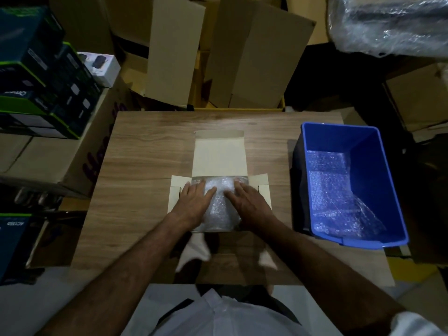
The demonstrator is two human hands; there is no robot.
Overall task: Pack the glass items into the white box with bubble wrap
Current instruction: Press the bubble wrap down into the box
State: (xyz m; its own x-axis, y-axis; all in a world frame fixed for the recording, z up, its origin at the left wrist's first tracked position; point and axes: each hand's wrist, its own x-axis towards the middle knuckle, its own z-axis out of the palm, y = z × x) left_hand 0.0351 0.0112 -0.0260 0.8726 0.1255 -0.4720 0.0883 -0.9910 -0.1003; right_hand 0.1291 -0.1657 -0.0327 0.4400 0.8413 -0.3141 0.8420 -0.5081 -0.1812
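Observation:
The white box (220, 158) lies open in the middle of the wooden table (145, 151), its lid flap folded away from me and side flaps spread. Bubble wrap (219, 204) fills the inside of the box; whatever lies under it is hidden. My left hand (192, 202) presses flat on the left part of the wrap with straight fingers. My right hand (249, 202) presses flat on the right part the same way. No glass items show in the open.
A blue plastic bin (363, 151) stands at the table's right, with sheets of bubble wrap (339, 204) in its bottom. Tall cardboard cartons (254, 57) stand behind the table. Stacked dark product boxes (36, 76) fill the left side.

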